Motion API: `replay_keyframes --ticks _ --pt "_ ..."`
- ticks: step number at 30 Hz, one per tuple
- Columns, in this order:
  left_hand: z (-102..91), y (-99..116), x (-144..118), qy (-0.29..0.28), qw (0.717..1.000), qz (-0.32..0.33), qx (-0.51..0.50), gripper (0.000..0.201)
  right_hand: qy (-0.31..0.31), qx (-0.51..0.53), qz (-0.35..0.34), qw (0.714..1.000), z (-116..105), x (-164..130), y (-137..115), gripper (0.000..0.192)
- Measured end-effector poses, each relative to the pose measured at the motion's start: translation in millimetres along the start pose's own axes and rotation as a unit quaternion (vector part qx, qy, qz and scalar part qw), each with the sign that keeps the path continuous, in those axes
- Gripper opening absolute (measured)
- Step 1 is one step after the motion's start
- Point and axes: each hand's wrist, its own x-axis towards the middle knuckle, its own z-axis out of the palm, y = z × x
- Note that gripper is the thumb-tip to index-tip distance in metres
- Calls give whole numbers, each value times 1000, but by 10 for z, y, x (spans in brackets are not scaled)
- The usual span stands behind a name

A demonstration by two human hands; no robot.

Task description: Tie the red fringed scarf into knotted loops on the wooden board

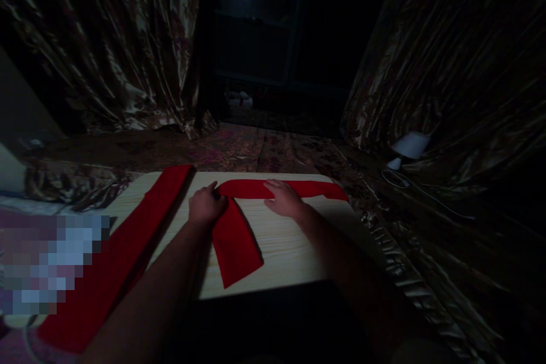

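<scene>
A red fabric strip [236, 242] lies on a pale wood-grain table, bent at a corner so that one part runs right along the far edge and the other points toward me. At that bend my left hand [207, 205] grips the cloth, fingers curled with the thumb side against the fold. My right hand [284, 198] rests on the far part of the strip, fingers stretched out flat over it. To the left, a second length of red fabric [128, 244] slants across the table and over its near left edge. Whether the two lengths join is not visible.
The small table [290, 239] stands against a patterned cloth-covered ledge [256, 148]. Dark shiny curtains [140, 40] hang on both sides of a window. A white lamp [410, 145] with a cord sits at the right. A blurred patch covers something at the left.
</scene>
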Motion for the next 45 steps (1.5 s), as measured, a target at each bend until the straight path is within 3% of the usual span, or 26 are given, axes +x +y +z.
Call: replay_keyframes --ticks 6,11,16,20,28,32,38,42,45 --pt "-43 14 -7 -33 998 -43 -26 47 44 -31 -20 998 299 342 -692 42" --pt "-78 38 -12 -30 997 -57 -39 41 34 -93 -43 994 375 537 -859 25" --pt "-99 33 -9 -9 996 -70 -56 33 35 -121 -69 990 325 543 -782 28" --pt "-74 -4 15 -12 994 -74 -84 29 0 -140 -89 986 274 505 -708 29" --pt "-61 -93 27 -39 996 14 -84 50 -23 -106 -53 993 276 508 -731 30" --pt "-80 -113 37 -62 993 62 -81 54 2 -38 -13 999 347 480 -679 43" --pt "-92 -77 78 -95 992 59 -49 51 -48 13 26 998 399 363 -375 61" --pt "-110 -19 75 -119 991 35 -50 46 -81 -1 53 995 343 220 -96 77" --pt "-114 3 49 -109 993 30 -40 49 -98 -24 89 991 273 101 115 78"
